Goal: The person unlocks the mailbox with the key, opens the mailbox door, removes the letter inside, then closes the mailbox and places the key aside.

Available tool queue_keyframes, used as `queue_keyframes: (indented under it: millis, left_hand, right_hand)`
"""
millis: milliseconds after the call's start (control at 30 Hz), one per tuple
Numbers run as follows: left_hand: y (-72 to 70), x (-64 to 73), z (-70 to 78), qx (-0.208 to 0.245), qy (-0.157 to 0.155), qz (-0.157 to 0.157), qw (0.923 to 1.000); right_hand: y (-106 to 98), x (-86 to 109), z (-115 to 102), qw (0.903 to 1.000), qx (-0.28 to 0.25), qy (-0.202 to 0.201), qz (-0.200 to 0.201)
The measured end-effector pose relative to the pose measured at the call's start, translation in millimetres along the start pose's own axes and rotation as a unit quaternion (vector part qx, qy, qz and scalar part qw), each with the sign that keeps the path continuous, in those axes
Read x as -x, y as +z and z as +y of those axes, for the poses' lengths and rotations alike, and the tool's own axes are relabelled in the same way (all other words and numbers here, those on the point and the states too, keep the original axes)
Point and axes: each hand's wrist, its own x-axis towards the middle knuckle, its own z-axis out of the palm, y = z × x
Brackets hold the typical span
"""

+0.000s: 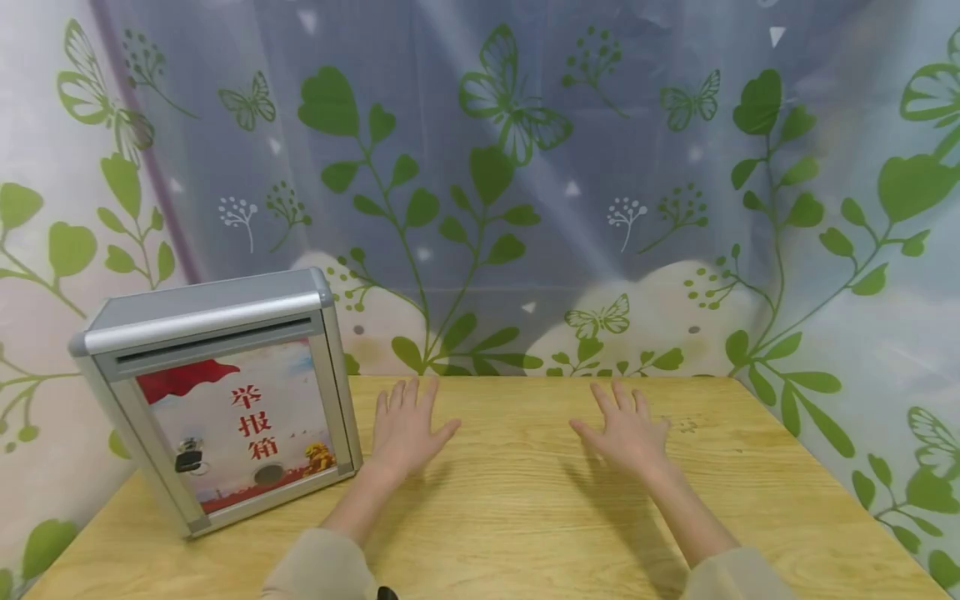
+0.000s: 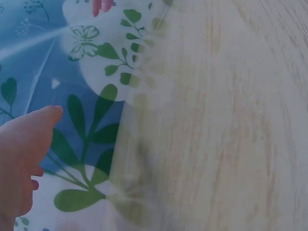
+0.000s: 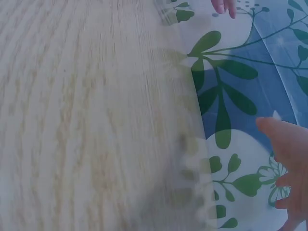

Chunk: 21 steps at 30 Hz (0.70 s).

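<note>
My left hand (image 1: 405, 433) is held over the table with its fingers spread, just to the right of a grey metal-framed report box (image 1: 247, 408). The box stands upright, with a slot near its top, red Chinese characters on its front panel and a small black padlock (image 1: 189, 457) at the panel's left side. Over the table's right half is my right hand (image 1: 628, 429), fingers apart and holding nothing. Each wrist view shows the thumb and part of its own hand at the edge, with the other hand's fingertips (image 2: 102, 6) at the top.
The wooden table (image 1: 517, 517) has a light yellow grain and ends at a back edge just beyond the hands. Behind it hangs a curtain (image 1: 570, 200) printed with green leaves and butterflies. Faint marks (image 1: 686, 425) show on the tabletop beside the right hand.
</note>
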Motion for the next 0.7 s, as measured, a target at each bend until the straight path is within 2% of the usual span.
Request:
queue_keyframes:
  millis: [200,500,600,700]
  left_hand:
    - [-15.3,2.9,1.1,0.004,0.021,0.072,0.9972]
    - [-40.5,10.0,4.3,0.022,0.062,0.144,0.9874]
    - [-48.7,10.6,5.9,0.027,0.093,0.189,0.9771]
    - [-56.6,10.9,5.7,0.024,0.130,0.245,0.9603]
  right_hand:
    - [-4,-1.9,-7,0.9989,-0.004,-0.020,0.042]
    - [-15,-6.3,-28,0.9948,-0.044,-0.059,0.071]
    - [-18,-8.3,-38,0.9932,-0.061,-0.074,0.066]
    - [-20,-10.5,-48,0.9908,-0.091,-0.085,0.052]
